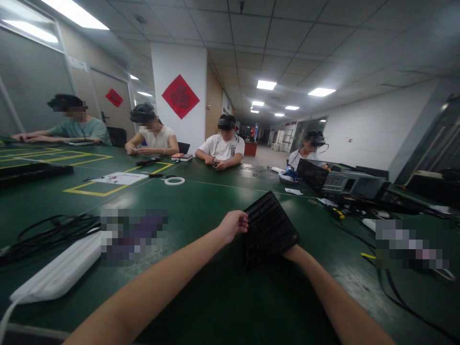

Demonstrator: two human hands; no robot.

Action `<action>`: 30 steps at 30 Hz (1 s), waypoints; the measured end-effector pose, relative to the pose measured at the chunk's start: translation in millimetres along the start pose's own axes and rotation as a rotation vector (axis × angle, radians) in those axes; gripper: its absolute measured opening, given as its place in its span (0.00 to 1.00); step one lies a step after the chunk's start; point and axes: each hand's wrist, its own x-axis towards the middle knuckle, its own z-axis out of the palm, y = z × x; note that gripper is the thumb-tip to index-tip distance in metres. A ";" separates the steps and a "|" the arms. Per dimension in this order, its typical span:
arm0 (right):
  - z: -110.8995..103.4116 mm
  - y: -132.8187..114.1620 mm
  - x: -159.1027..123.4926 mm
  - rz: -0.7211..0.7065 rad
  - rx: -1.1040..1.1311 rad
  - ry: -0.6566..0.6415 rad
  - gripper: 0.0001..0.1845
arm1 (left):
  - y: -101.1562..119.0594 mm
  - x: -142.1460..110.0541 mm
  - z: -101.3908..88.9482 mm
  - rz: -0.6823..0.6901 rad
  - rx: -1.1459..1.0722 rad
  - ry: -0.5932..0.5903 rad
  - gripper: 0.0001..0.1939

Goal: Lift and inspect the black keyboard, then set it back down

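A black ribbed tray [269,229] is lifted and tilted above the green table [201,201] in front of me. My left hand [233,224] is curled at the tray's left edge, fingers closed with something small and pale at the fingertips. Only the wrist of my right hand [292,252] shows; the hand itself is hidden behind the tray's lower right corner and appears to support it.
A white power strip [61,270] and black cables [53,230] lie at the left. Black trays and electronic equipment [345,184] crowd the right side. Several people sit along the far edge. A white ring [175,180] and papers lie by yellow tape marks.
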 end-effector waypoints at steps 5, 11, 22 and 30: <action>-0.6 -3.6 -1.5 0.063 0.041 0.012 0.17 | -0.7 -1.3 -2.4 -0.024 0.054 -0.050 0.07; -2.1 -5.7 -3.2 0.097 0.173 -0.006 0.21 | -6.0 -7.1 -0.3 0.253 0.731 -0.129 0.26; 5.7 -30.7 -0.5 0.022 -0.278 0.020 0.25 | 10.0 -5.9 -18.6 0.489 1.068 0.154 0.20; 0.9 -47.2 -4.6 0.089 -0.509 -0.077 0.33 | 73.9 21.7 -144.1 0.027 1.274 0.571 0.25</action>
